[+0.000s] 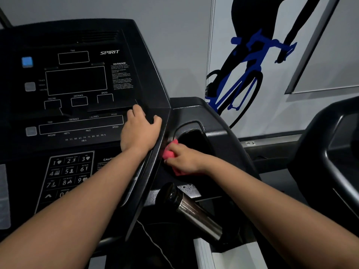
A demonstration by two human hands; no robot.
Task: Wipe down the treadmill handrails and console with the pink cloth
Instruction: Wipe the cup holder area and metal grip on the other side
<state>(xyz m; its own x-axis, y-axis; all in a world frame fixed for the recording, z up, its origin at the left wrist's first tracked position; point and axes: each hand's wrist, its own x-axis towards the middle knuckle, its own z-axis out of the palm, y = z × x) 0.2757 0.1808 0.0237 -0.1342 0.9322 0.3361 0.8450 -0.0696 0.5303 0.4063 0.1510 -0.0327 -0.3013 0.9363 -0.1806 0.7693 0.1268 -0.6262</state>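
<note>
One console (81, 80) is recorded, filling the left and far part of the view, its displays dark. One neighbouring machine (330, 148) is partly seen at the right edge. One side wing (217, 121) with one dark storage pocket is noted to the right of the console. One handrail grip (196, 210), metal-sleeved, is noted near and below that wing; a second rail is not in view.

Two hands are counted. The left hand (139, 131) is laid on the console's right edge, fingers relaxed and holding nothing, judged a brace. The right hand (184, 158) is clamped on the one pink cloth (170, 153), which is bunched and pressed against the wing just left of the pocket.

The step in hand is judged to be the wiping of the console's right side. The console face and the handrail grip are judged outstanding. A firm grip is called for next, with the cloth carried near and down onto the handrail grip.
</note>
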